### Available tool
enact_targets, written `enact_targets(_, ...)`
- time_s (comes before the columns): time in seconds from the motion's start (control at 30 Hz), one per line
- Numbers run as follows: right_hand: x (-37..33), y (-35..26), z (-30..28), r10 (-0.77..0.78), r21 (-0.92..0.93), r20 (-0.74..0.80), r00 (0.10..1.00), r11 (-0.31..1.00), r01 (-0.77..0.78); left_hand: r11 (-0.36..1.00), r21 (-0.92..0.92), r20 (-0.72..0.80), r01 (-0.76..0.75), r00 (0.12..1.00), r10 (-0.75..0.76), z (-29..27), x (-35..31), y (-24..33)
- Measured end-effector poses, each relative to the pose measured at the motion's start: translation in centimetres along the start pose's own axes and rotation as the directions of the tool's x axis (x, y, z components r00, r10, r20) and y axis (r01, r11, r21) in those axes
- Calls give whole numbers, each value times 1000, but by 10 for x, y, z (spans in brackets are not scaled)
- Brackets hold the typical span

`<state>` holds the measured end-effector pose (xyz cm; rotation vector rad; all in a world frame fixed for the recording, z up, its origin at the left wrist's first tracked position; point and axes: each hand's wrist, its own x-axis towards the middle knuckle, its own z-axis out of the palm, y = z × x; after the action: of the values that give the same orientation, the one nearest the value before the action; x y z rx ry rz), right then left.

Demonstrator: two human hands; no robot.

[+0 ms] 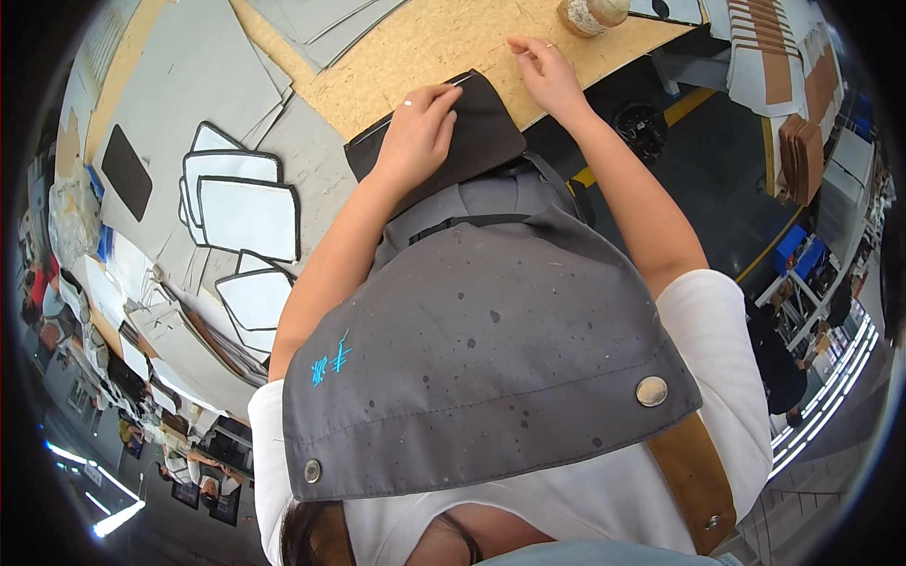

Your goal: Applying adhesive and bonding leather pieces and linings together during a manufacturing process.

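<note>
Left hand, fingers bent, touches a black rounded-corner panel, grip unclear; right hand, loosely open, over chipboard tabletop.

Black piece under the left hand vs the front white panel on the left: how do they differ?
Colour: the black piece looks black across its visible face; the white panel is white with a black border.
Contact: the left hand is on the black piece; no hand touches the white panel.
Placement: the black piece is at the tan board's near edge; the white panel overlaps similar panels.
Shared: both look flat.
</note>
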<state>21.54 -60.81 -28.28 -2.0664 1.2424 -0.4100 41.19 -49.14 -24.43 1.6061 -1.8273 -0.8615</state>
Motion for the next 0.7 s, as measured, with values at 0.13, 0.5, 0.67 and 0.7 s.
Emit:
enact_targets(0.13,-14,-26,-2,-298,-20,166,940,952,306,973,224,202,-57,979,11,8,-27,-8)
enact_targets(0.5,-27,-52,6,-329,-428,495,804,713,555,968,250,217,7,974,-63,7,-50,-28)
enact_targets(0.67,-25,-55,9,-310,-441,449,838,738,510,960,252,129,123,979,-160,-14,-94,-44)
enact_targets(0.7,-22,-56,11,-316,-438,454,833,735,518,959,252,122,131,979,-166,-15,-95,-45)
